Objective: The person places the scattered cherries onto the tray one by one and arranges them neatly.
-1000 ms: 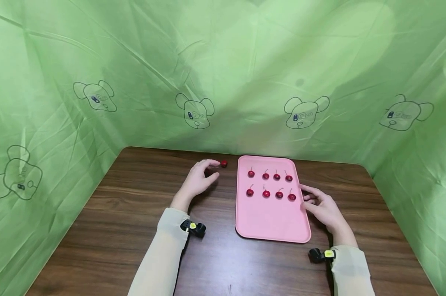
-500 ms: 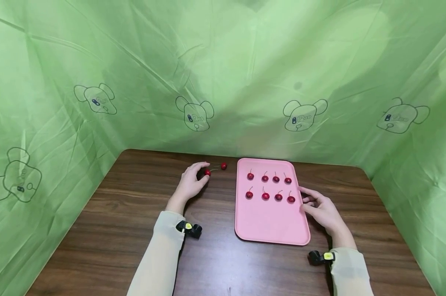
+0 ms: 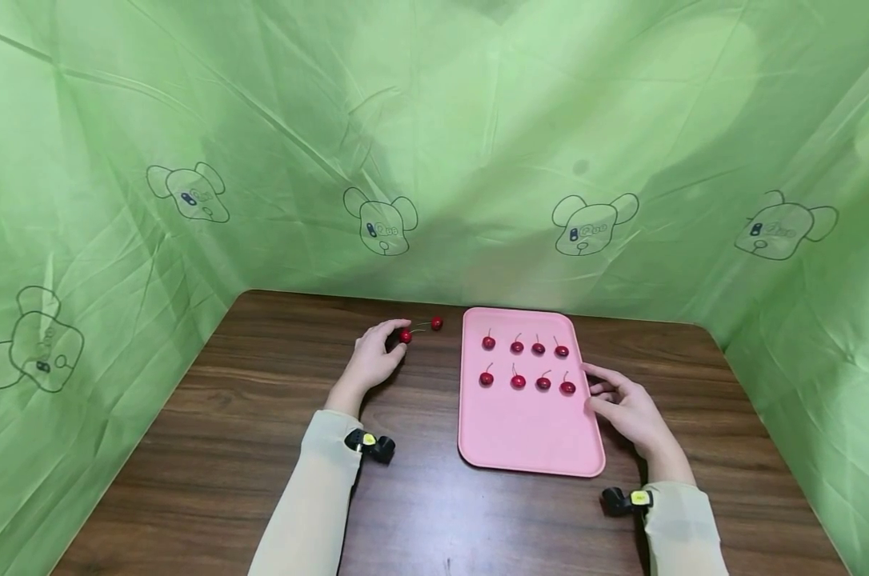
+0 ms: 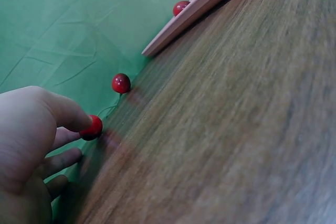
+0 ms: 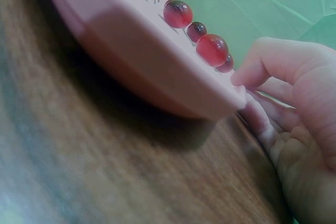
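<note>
In the head view my left hand pinches a red cherry between thumb and forefinger, low over the table. The left wrist view shows the thumb against this cherry, the other fingers loosely bent behind. A second cherry lies just beyond, towards the tray, with a thin stem trailing left. My right hand grips the right edge of the pink tray; in the right wrist view its thumb lies on the rim and its fingers are at the outer side, partly hidden. Two rows of stemmed cherries sit on the tray.
Brown wood-grain table under everything. Green cloth with line-drawn animal heads rises behind the table and along both sides. A small black camera is strapped at each wrist.
My left hand has drawn back to the left from beside the far cherry and now pinches the nearer one, which was not visible at first. The right hand stays at the tray edge.
</note>
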A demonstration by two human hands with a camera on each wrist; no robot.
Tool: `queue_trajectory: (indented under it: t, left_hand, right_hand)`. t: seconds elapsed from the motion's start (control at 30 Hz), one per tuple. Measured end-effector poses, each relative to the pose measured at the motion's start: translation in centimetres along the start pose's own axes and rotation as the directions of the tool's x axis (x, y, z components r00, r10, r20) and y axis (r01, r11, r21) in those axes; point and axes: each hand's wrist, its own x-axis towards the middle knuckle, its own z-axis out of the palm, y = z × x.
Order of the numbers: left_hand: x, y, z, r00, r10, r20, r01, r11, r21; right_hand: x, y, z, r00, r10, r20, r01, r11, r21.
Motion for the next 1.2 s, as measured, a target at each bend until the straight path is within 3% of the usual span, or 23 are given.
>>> queue_trajectory:
  t: [0.37,0.57,1.2]
  left_hand:
    - [0.07,0.17,0.00,0.999,-0.032,0.025,0.033,0.999,-0.003]
    - [0.00,0.60,0.01,1.000,-0.010,0.016,0.010,1.000,-0.010]
    - [0.01,0.44,0.37,1.000,-0.031,-0.005,0.031,0.999,-0.018]
  right_hand:
    - [0.05,-0.08,-0.01,1.000,-0.003,-0.003,0.003,1.000,-0.005]
    - [0.03,-0.07,-0.12,1.000,-0.010,0.000,0.010,1.000,-0.009]
    - [-0.06,-0.22,-0.03,1.000,0.006,0.002,-0.006,1.000,-0.005]
